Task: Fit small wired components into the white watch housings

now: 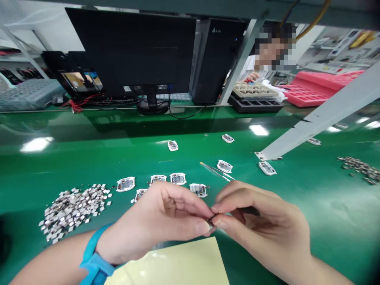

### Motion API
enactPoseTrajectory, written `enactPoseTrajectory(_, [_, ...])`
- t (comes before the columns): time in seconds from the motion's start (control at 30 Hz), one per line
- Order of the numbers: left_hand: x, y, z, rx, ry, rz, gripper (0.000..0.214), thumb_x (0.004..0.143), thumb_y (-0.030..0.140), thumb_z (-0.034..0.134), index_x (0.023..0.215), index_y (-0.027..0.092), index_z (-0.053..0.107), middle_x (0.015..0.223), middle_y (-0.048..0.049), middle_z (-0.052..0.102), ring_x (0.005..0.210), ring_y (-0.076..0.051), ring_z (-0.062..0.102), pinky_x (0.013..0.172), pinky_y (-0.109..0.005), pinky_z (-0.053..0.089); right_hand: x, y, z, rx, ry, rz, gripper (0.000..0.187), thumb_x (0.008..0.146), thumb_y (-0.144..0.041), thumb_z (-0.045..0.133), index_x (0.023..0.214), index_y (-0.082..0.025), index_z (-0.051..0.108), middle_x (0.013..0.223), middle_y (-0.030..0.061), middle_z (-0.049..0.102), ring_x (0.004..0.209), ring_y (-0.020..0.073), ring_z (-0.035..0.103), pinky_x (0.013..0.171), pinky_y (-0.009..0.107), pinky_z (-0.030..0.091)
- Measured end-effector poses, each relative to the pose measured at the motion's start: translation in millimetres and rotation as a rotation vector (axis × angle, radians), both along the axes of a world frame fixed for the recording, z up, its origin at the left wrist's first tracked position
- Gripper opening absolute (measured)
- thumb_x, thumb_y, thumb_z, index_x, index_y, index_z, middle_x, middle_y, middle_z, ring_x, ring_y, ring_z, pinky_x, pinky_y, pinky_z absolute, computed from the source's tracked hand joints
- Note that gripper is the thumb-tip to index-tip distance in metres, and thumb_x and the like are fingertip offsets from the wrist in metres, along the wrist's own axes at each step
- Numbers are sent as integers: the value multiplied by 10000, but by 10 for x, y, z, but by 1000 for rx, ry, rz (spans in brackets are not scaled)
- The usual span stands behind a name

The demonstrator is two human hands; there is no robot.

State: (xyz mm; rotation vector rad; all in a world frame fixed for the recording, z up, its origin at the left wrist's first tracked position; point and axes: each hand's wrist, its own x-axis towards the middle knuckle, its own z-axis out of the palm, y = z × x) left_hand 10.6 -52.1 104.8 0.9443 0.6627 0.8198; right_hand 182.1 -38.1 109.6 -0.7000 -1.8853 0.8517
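Head view: left hand (154, 219) and right hand (261, 227) meet above a green bench mat (308, 233).
Item: small dark component (211, 222), detail too small to tell, held between both hands.
Fingers: both thumbs and forefingers pinch it; remaining fingers curl loosely.
Handling: likely light and fragile; take by its edges with fingertips.
Appearance: dark, with a faint gold glint near one end.
Nearby: tweezers (215, 171), white-framed circuit boards (178, 179), silvery metal chips (73, 209), cream sheet (181, 265).

No text or labels can be read.
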Motion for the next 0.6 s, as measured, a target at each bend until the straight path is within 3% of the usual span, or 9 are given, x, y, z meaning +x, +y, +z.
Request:
enactPoseTrajectory(0.07, [-5, 1, -8, -113, -14, -38, 148, 688, 65, 634, 760, 193, 654, 718, 50, 668, 675, -29, 617, 608, -56, 480, -7, -5, 8, -7, -3, 9, 108, 699, -78, 602, 732, -178, 576, 622, -10, 583, 537, 55, 519, 390, 145, 376])
enactPoseTrajectory(0.13, [-1, -9, -3, -47, 64, -5, 141, 671, 76, 651, 744, 197, 652, 704, 53, 657, 656, -33, 610, 589, -66, 480, -11, -6, 7, -5, 6, 16, 114, 692, -72, 604, 728, -176, 574, 626, -8, 584, 541, 55, 518, 390, 146, 376])
enactPoseTrajectory(0.2, [9, -28, 24, 208, 224, 112, 154, 648, 59, 655, 716, 197, 650, 694, 48, 646, 639, -48, 606, 582, -94, 493, -15, -8, 0, 8, 24, 38, 129, 684, -58, 603, 731, -174, 572, 627, -6, 586, 547, 59, 520, 401, 154, 387])
enactPoseTrajectory(0.3, [16, -66, 100, 752, 465, 340, 172, 627, 16, 639, 697, 172, 646, 694, 22, 642, 627, -72, 609, 586, -125, 516, -18, -14, -14, 20, 60, 78, 136, 676, -51, 610, 734, -166, 566, 635, -2, 585, 556, 68, 528, 432, 179, 418])
enactPoseTrajectory(0.37, [2, -97, 153, 1024, 584, 387, 164, 631, 2, 627, 701, 149, 647, 689, 6, 645, 643, -79, 614, 608, -119, 524, -17, -21, -25, 13, 77, 97, 133, 676, -57, 614, 736, -164, 562, 640, -3, 580, 552, 71, 527, 450, 199, 433])
enactPoseTrajectory(0.47, [-38, -140, 199, 1219, 693, 364, 156, 633, 13, 633, 721, 141, 646, 700, 11, 648, 692, -67, 613, 674, -80, 516, -12, -29, -44, -9, 88, 127, 131, 680, -70, 618, 744, -165, 556, 651, -4, 577, 548, 71, 521, 461, 217, 430])
enactPoseTrajectory(0.6, [-47, -151, 212, 1279, 749, 422, 159, 633, 58, 662, 755, 156, 634, 719, 34, 650, 720, -49, 611, 714, -50, 502, -8, -35, -64, -52, 118, 157, 125, 681, -80, 623, 738, -168, 555, 647, -7, 574, 547, 71, 518, 456, 219, 413])
